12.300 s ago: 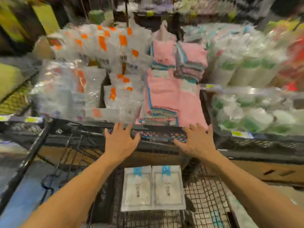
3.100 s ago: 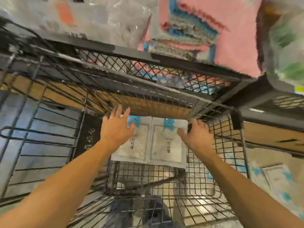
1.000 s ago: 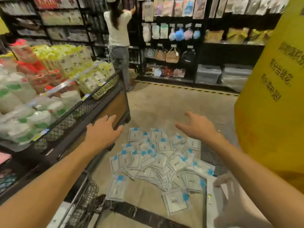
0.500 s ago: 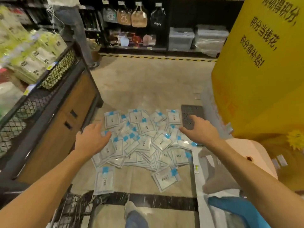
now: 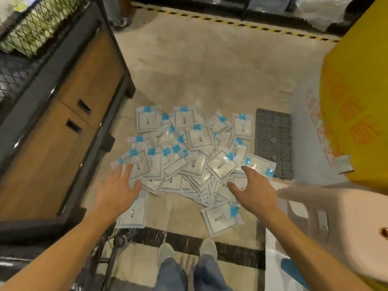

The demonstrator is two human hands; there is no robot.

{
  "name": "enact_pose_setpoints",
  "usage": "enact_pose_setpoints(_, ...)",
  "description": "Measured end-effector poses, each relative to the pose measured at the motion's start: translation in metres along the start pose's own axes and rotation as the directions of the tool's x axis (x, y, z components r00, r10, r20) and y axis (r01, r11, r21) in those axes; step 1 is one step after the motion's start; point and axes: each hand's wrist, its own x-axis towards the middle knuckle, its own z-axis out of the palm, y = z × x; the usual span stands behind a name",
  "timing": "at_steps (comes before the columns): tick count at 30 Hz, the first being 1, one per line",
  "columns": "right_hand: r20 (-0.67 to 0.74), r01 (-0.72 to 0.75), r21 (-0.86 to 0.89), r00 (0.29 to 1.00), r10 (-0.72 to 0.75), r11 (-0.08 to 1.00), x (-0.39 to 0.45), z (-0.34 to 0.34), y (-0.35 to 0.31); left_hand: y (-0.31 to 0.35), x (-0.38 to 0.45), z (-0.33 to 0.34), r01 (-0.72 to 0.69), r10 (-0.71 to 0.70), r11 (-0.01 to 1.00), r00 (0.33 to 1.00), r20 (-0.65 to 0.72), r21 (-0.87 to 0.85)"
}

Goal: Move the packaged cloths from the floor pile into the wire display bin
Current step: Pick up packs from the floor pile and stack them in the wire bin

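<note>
The packaged cloths [image 5: 189, 156] lie in a loose, overlapping pile on the tan floor [image 5: 210, 66], each a flat clear sachet with a white insert and a blue tab at one edge; one single packet [image 5: 222, 218] sits just apart from the pile at its near right edge, and another [image 5: 132, 213] lies at the near left, partly under my left wrist. My left hand [image 5: 117, 192] is above the pile's near left edge, palm down, fingers straight and spread, holding nothing; whether the fingertips touch the packets cannot be determined. My right hand [image 5: 252, 190] is above the pile's near right edge, palm down, fingers extended and slightly parted, thumb out to the side, also holding nothing. My two shoes [image 5: 186, 250] stand on a dark marbled strip [image 5: 189, 241] just behind the pile. To the left, a display stand with wood-grain panels [image 5: 63, 127] and a dark frame carries a wire mesh bin [image 5: 31, 24] along its top edge. A grey perforated mat [image 5: 274, 141] lies on the floor just right of the pile. Further right stand a yellow sign [image 5: 361, 97] and a pale plastic stool [image 5: 327, 215]
</note>
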Motion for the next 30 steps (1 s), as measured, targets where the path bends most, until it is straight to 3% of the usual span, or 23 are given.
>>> enact_pose_setpoints(8, 0.107, 0.081, -0.051, 0.991, -0.075, 0.995, 0.107, 0.210, -0.010, -0.067, 0.079, 0.205, 0.181, -0.172, 0.982, 0.975, 0.142, -0.053)
enact_pose_setpoints(19, 0.148, -0.017, -0.088, 0.989, 0.030, 0.996, 0.199, 0.529, 0.058, -0.227, 0.204, 0.497, 0.429, -0.361, 0.854, 0.896, 0.259, -0.294)
enact_pose_setpoints(25, 0.035, -0.073, -0.058, 0.997, 0.076, 0.996, 0.228, 0.617, 0.104, -0.274, 0.253, 0.589, 0.569, -0.504, 0.774, 0.820, 0.272, -0.279)
enact_pose_setpoints(27, -0.025, -0.078, -0.026, 0.997, 0.077, 0.997, 0.233, 0.626, 0.121, -0.271, 0.261, 0.596, 0.611, -0.559, 0.732, 0.792, 0.246, -0.303)
enact_pose_setpoints(30, -0.159, -0.124, 0.068, 0.978, 0.134, 0.990, 0.229, 0.622, 0.143, -0.253, 0.265, 0.599, 0.628, -0.542, 0.696, 0.777, 0.320, -0.347)
